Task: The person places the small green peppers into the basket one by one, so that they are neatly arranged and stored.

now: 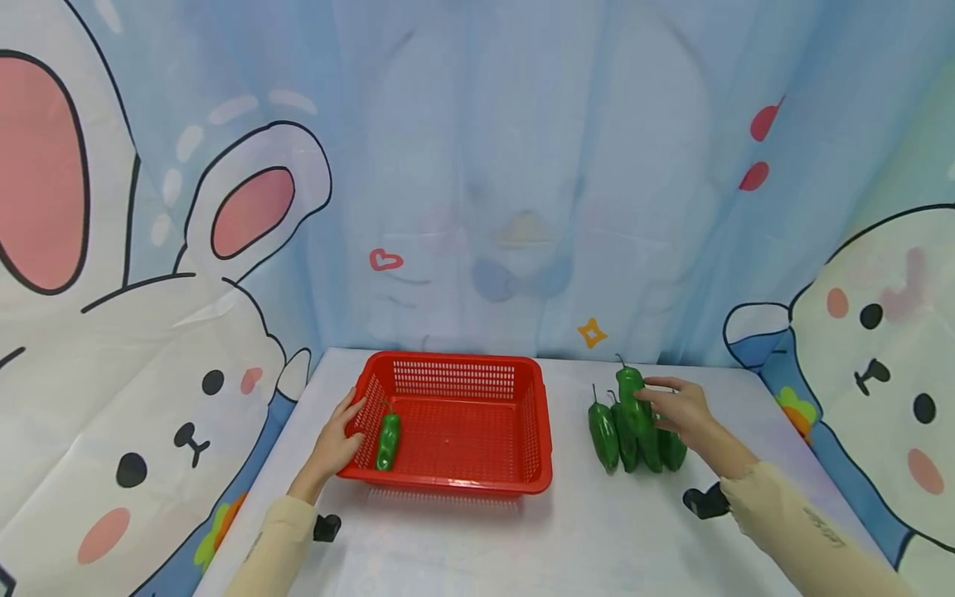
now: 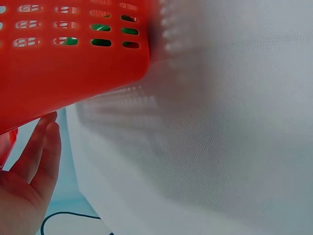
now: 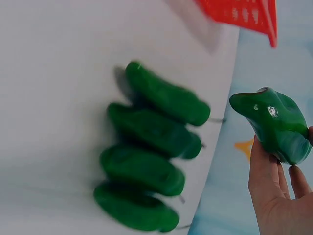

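Observation:
A red basket (image 1: 448, 482) has one green pepper (image 1: 388, 441) lying inside at its left. My left hand (image 1: 334, 444) holds the basket's left rim; in the left wrist view some fingers of that hand (image 2: 32, 181) lie straight beneath the basket's rim (image 2: 73, 73). On the right, my right hand (image 1: 681, 408) pinches a green pepper (image 1: 630, 385) near the group on the table. The right wrist view shows this pepper (image 3: 276, 122) raised between thumb and fingers of the hand (image 3: 279, 200), apart from several peppers (image 3: 144, 169) lying side by side.
The white table (image 1: 582, 539) ends at a blue curtain (image 1: 462, 166) behind, with cartoon rabbits printed at both sides. In the right wrist view, a corner of the basket (image 3: 244, 12) shows at the top. A dark cable (image 2: 63, 213) appears low in the left wrist view.

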Tool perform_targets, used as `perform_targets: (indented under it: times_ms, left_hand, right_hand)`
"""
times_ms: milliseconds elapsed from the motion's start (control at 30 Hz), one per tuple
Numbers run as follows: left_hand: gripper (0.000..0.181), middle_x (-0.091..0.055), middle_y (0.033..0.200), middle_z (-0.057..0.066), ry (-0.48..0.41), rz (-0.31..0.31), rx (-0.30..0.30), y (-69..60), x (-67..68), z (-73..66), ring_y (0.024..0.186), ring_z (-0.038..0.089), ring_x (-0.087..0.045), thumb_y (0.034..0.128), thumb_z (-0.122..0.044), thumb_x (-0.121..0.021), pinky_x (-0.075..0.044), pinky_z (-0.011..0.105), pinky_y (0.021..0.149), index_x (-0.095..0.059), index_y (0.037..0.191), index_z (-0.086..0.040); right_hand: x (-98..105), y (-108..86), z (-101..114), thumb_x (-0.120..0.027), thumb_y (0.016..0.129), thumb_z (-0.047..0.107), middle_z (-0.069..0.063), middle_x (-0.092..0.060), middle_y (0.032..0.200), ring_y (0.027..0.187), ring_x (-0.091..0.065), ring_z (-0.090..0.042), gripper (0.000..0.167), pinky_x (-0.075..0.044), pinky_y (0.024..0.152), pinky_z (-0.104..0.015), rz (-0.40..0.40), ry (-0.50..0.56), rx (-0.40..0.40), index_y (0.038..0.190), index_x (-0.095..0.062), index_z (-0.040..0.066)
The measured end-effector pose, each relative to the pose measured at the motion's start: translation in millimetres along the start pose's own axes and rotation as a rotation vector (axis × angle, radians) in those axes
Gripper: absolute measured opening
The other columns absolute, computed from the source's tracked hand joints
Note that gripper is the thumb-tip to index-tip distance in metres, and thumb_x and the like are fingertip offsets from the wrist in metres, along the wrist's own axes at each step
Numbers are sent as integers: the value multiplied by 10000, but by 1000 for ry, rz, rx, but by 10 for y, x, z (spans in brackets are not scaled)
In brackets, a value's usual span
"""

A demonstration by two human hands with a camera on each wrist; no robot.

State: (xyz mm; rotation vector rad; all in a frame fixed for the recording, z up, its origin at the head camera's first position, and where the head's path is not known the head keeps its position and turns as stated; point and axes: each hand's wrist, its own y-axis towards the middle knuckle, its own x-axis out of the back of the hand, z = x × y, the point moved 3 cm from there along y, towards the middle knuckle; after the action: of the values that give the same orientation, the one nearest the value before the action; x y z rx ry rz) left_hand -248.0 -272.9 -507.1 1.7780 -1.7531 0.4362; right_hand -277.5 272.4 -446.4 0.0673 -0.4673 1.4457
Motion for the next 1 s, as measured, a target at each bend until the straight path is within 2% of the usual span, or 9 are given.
perform_targets:
  times_ms: [133,267,400,567,700,833,1000]
  left_hand:
    - [660,-186,1630,129,-3,4,18,0,3,5,1466,364,-212,842,74,-528,-382,533,1023,-389,1486,30]
    - [659,-198,1626,135,7,-4,18,-5,6,12,1454,381,-237,838,68,-533,-410,540,992,-401,1482,23]
    - [656,-207,1622,141,5,-18,13,-2,8,16,1443,386,-260,836,76,-533,-422,541,976,-411,1477,23]
    - [646,-211,1621,138,3,-20,16,12,-3,24,1442,385,-265,840,66,-528,-430,541,979,-418,1474,20]
    - [648,-206,1626,123,-12,-21,34,22,0,36,1455,370,-244,844,61,-526,-425,543,992,-418,1480,5]
    - [647,-223,1615,152,-18,-36,13,28,4,48,1449,393,-245,827,74,-532,-415,558,994,-431,1464,27]
    - [649,-217,1620,135,-12,-25,11,41,2,58,1457,377,-233,829,71,-536,-394,551,1022,-429,1467,22]
  right_hand:
    - [-160,-24,99,-611,953,224,-280,-479,1363,1279,-452,-424,664,-461,968,-513,32,27,9,1489,-342,-59]
    - [-331,-44,214,-621,951,215,-202,-546,1290,1296,-452,-430,667,-458,976,-505,70,87,22,1494,-339,-50]
    - [-521,-57,330,-628,952,211,-203,-537,1291,1300,-442,-437,664,-447,986,-515,103,121,43,1495,-342,-41]
    - [-752,-39,420,-630,945,180,-216,-531,1302,1269,-485,-411,638,-451,982,-514,117,156,28,1481,-363,-41]
    - [-951,-21,498,-632,937,151,-226,-528,1314,1187,-553,-362,624,-480,952,-493,133,189,18,1470,-375,-47]
    - [-1173,-20,587,-637,931,138,-253,-499,1348,1113,-597,-318,605,-508,911,-475,158,220,9,1454,-395,-46]
    - [-1440,-48,677,-631,928,120,-263,-510,1335,962,-646,-216,564,-525,883,-454,175,253,-9,1425,-426,-52]
